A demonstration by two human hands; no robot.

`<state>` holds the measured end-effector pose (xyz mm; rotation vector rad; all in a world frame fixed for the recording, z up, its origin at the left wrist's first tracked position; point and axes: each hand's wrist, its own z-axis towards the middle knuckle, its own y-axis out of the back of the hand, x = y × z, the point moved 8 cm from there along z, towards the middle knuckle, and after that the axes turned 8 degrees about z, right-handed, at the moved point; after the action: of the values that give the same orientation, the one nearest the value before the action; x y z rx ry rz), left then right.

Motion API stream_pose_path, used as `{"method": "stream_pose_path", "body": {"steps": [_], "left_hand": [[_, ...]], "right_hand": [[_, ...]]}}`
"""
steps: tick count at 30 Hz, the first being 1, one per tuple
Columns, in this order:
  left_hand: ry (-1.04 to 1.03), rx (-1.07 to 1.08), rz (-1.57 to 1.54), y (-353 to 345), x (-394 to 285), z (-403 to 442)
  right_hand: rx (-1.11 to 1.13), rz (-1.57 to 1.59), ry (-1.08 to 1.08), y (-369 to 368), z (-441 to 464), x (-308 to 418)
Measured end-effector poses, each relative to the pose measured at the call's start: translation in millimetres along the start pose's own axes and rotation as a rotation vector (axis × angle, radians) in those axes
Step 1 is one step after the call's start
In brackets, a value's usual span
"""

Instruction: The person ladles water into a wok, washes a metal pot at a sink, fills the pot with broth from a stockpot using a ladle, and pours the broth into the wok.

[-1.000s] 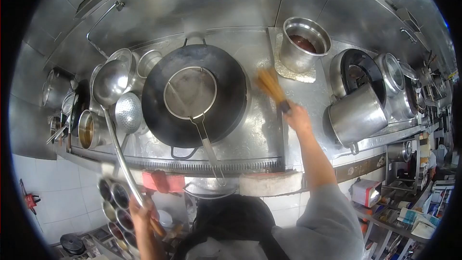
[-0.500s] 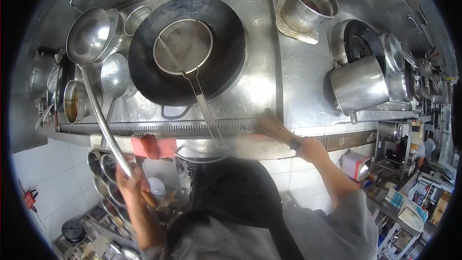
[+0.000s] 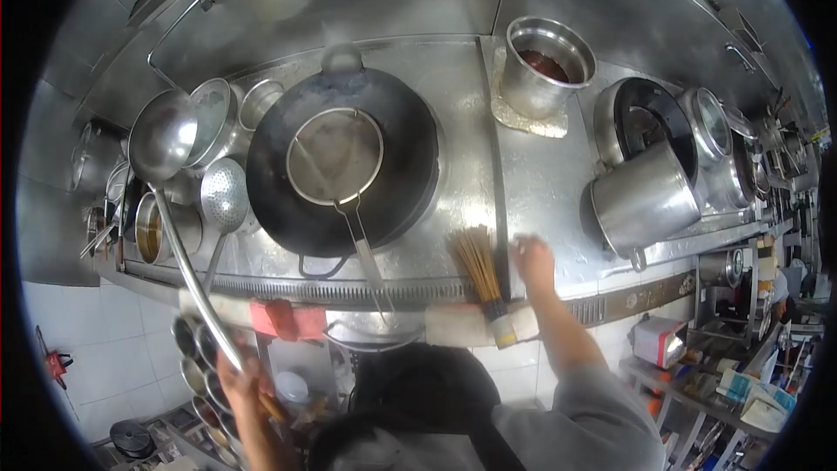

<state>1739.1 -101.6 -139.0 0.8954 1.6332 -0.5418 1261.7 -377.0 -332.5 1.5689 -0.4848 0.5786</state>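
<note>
My left hand [image 3: 244, 377] is wrapped around the long handle of a large ladle [image 3: 199, 288]; its round bowl rests at the back left of the stove. My right hand [image 3: 532, 260] hovers over the counter, slightly blurred, holding nothing, with its fingers loosely apart. Just left of it, a bamboo wok brush [image 3: 479, 269] lies with bristles on the counter and its bound end over the front edge. A black wok [image 3: 403, 144] sits on the stove. In it rests a round mesh strainer [image 3: 336, 157], its handle reaching over the front rim.
A perforated skimmer [image 3: 224, 195] and a pot of yellowish liquid [image 3: 150, 228] stand at left. Behind the brush is a steel pot with dark red contents [image 3: 547, 78]. A tilted steel pot [image 3: 645, 199] lies at right. A red cloth [image 3: 288, 320] hangs on the front rail.
My right hand has let go of the wok brush, which now lies at the counter's edge, and has moved forward over the counter. The view has tilted up. My left hand keeps the ladle.
</note>
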Motion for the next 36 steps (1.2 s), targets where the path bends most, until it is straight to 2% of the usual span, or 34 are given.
{"method": "stream_pose_path", "body": {"steps": [3,5,7,8,10,13,17,21,24,29,31,33,34,36], "left_hand": [[-0.002,-0.026,-0.053,-6,-1,1],[0.019,-0.068,-0.087,-9,-3,4],[0.034,-0.159,-0.060,-9,-6,5],[0.018,-0.162,-0.078,-8,-6,7],[0.035,-0.218,-0.073,-12,-9,10],[0.011,-0.198,-0.085,-19,-11,16],[0.075,-0.247,-0.050,-16,-4,29],[0.135,-0.199,-0.027,-15,6,40],[0.204,-0.228,0.026,-7,10,40],[0.225,-0.236,-0.003,13,12,49],[0.224,-0.251,-0.012,28,9,54],[0.236,-0.253,-0.075,39,3,62],[0.237,-0.280,-0.065,50,2,69],[0.216,-0.261,-0.017,73,-3,92]], "right_hand": [[-0.225,-0.071,0.229,-2,130,26],[-0.175,-0.232,0.166,-27,212,27],[-0.223,-0.275,0.171,-47,270,23],[-0.266,-0.333,0.168,-57,293,19],[-0.211,-0.463,0.120,-69,322,11],[-0.175,-0.480,0.226,-85,345,-8],[-0.145,-0.497,0.422,-96,342,-13],[-0.088,-0.553,0.487,-92,340,-2],[0.000,-0.606,0.490,-98,338,-4],[-0.147,-0.445,0.319,-80,318,-27],[-0.313,-0.302,0.382,-52,267,16],[-0.177,-0.001,0.173,-34,206,59],[-0.195,0.192,0.055,-35,167,60],[-0.077,0.213,0.082,-37,79,100]]}}
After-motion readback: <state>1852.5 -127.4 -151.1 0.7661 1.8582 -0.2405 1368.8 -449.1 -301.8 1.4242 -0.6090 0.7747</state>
